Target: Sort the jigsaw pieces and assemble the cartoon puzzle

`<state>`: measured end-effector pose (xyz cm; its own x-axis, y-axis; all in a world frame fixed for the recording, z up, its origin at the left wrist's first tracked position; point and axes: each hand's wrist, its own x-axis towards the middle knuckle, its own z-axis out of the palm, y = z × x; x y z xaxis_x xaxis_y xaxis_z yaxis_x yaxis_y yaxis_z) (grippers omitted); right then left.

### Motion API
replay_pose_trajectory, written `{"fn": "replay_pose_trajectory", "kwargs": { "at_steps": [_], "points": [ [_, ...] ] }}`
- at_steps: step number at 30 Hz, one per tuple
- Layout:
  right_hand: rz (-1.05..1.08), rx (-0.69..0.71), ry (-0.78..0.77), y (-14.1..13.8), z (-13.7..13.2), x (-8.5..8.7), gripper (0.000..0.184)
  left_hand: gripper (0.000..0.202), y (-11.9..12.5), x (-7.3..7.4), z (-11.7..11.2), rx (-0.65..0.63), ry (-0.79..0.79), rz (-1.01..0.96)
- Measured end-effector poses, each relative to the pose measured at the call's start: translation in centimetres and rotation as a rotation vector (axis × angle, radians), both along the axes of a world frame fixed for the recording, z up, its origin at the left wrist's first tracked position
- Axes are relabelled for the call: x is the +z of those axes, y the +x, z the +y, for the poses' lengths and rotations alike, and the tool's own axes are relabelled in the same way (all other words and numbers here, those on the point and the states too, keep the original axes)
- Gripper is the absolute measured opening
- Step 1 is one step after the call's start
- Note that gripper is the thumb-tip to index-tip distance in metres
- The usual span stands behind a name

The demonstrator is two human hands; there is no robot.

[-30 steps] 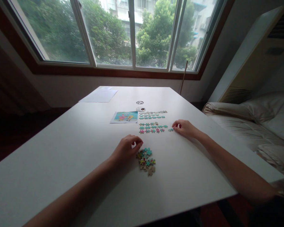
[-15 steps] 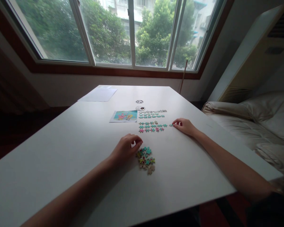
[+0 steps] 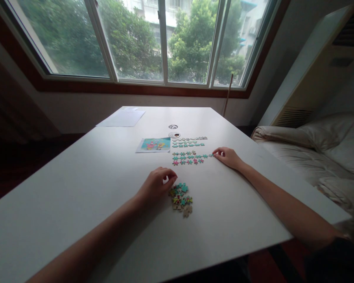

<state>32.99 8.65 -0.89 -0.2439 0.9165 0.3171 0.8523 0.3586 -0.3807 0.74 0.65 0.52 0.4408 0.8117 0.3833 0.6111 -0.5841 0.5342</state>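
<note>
My left hand (image 3: 155, 185) rests curled on the white table (image 3: 91, 177), its fingertips touching the left edge of a small heap of jigsaw pieces (image 3: 181, 199). My right hand (image 3: 227, 156) lies further off with fingers pinched together at the right end of the near rows of sorted pieces (image 3: 190, 158), on a small teal piece. Beyond those rows lie further rows of sorted pieces (image 3: 189, 141). A colourful reference picture (image 3: 153, 144) lies left of them.
A round lid (image 3: 174, 135) and a round hole (image 3: 173, 126) sit behind the rows. A white sheet of paper (image 3: 121, 118) lies at the far left of the table. A cushioned sofa (image 3: 318, 149) stands to the right, windows behind.
My right hand has slid a little to the left toward the end of the near rows. My left hand stays by the heap.
</note>
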Motion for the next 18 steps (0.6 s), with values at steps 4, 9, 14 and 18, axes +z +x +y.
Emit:
{"fn": "replay_pose_trajectory", "kwargs": {
  "at_steps": [4, 9, 14, 18],
  "points": [
    [0.044, -0.028, -0.007, 0.0, -0.2, 0.3, 0.024, 0.014, 0.0, 0.2, -0.1, -0.002, 0.003, 0.003],
    [0.089, 0.052, 0.043, -2.0, -1.9, 1.1, 0.02, 0.014, -0.1, 0.3, 0.0, -0.004, 0.006, 0.012],
    [0.118, 0.379, -0.021, -7.4, -6.2, 2.1, 0.015, 0.013, -0.1, 0.1, 0.0, 0.005, 0.006, 0.023],
    [0.112, 0.415, -0.072, -10.4, -9.0, 2.4, 0.023, 0.013, -0.1, 0.0, 0.1, 0.006, 0.009, 0.027]
  ]
}}
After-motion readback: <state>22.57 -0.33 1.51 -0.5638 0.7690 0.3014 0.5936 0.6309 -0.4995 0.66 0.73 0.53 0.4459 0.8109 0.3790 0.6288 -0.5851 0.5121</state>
